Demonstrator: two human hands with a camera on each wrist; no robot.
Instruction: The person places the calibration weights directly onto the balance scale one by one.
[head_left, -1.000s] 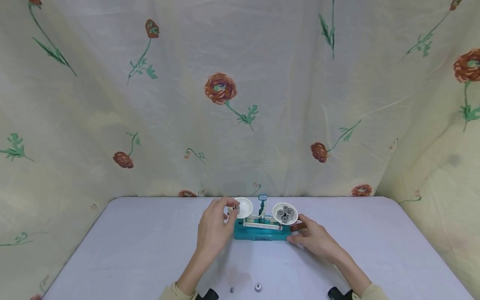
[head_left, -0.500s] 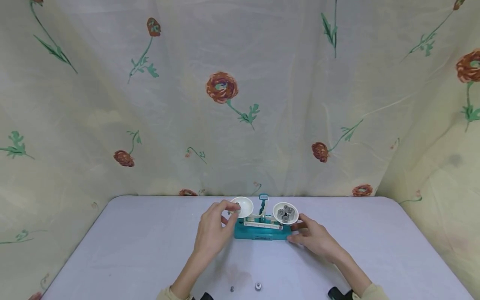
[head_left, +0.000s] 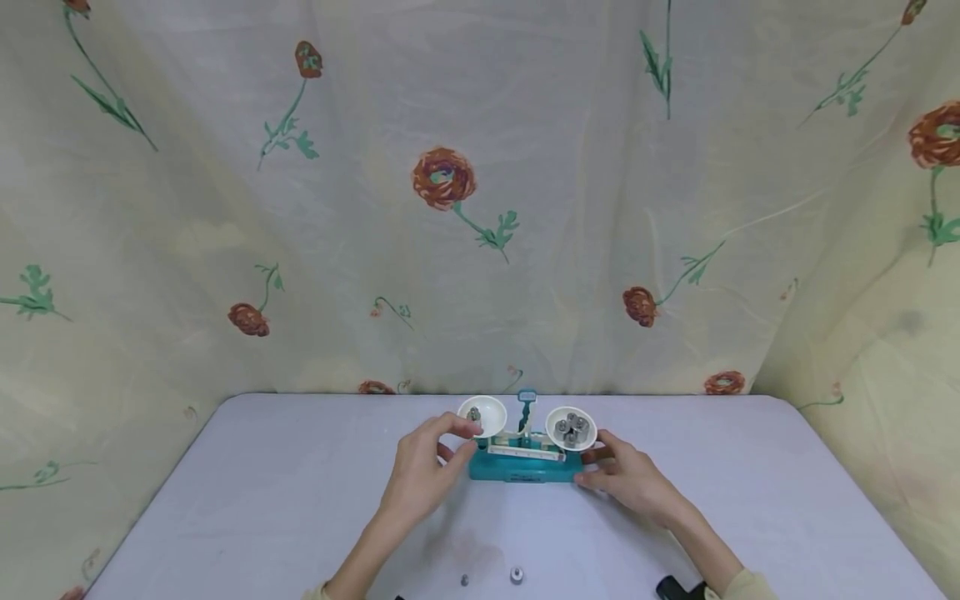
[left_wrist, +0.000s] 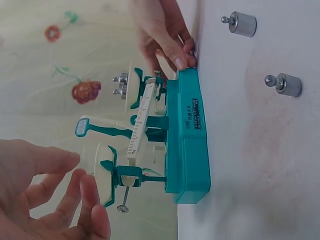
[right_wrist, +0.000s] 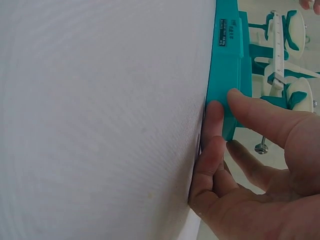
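Teal plastic forms the base of the balance scale [head_left: 523, 464], which stands mid-table [head_left: 262, 500]. Its right pan [head_left: 571, 427] carries several metal weights; its left pan [head_left: 482, 415] carries one weight [head_left: 474, 413]. The right hand [head_left: 626, 477] braces the base end, fingers pressed against it. The left hand [head_left: 423, 471] hovers beside the left pan, fingers relaxed, gripping nothing. The beam likely pivots freely (a light, tippy assembly), so hold the rigid base, never the pans.
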